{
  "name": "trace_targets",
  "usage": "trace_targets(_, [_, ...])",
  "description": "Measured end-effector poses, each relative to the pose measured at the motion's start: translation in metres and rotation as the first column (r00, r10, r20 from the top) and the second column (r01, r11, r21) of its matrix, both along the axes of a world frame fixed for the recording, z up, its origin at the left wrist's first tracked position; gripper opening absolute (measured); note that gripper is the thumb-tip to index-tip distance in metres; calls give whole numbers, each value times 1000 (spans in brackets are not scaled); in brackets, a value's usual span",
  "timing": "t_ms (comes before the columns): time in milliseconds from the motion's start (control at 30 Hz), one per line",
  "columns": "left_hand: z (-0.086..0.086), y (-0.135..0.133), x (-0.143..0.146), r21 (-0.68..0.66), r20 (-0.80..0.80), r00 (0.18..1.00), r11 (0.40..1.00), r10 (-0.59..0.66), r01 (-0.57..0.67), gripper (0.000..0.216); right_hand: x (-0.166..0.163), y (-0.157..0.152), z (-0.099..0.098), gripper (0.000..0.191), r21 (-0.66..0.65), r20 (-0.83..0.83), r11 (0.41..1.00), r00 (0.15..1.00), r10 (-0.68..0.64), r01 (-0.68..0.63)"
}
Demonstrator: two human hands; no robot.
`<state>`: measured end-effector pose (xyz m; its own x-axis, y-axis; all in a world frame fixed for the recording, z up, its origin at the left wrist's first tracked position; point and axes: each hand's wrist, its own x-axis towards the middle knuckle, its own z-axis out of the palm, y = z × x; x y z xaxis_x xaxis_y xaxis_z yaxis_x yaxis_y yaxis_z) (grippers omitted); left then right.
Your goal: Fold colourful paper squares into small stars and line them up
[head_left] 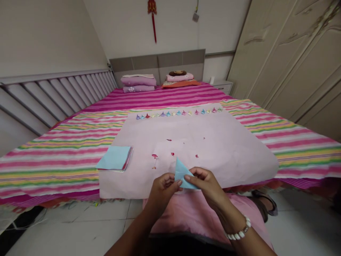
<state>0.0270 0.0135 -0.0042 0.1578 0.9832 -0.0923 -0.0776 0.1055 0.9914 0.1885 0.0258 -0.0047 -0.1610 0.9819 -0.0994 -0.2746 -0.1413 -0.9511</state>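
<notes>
Striped bed (80, 142), pale sheet (226, 149) on top; one folded blue paper (180, 172), over the sheet's near edge, pinched between thumb and fingers by my left hand (163, 188) and right hand (211, 184).

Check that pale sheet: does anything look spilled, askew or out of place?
Yes: small red bits lie scattered on the pale sheet, near the folded blue paper. They look like stray litter against the tidy row of folded pieces farther back.

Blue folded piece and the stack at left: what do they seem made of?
Blue folded piece: likely thin matte paper, given its straight edges and sharp point. Stack: probably matte paper sheets too, since differently coloured edges show at its side.
</notes>
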Motion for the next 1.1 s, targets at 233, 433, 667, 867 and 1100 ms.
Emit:
trace_targets(233, [5,5,-3,73,-111,994,997,11,-3,25,0,-1,-1,28,55,72,997,996,48,-52])
trace_targets(433, [18,13,-7,74,-147,989,997,26,-15,25,-6,-5,0,28,0,101,996,991,92,-93])
trace_targets(667, [22,26,-12,67,-23,976,974,218,-216,23,-11,-10,-3,29,-31,102,984,979,175,-173])
trace_targets(867, [12,21,-16,-24,63,986,988,156,-155,50,-8,-5,-5,29,-22,55,998,997,-49,51])
trace_targets(1100, [-10,5,-9,-105,-20,999,994,-42,40,30,-9,-11,6,31,74,102,995,992,-74,67])
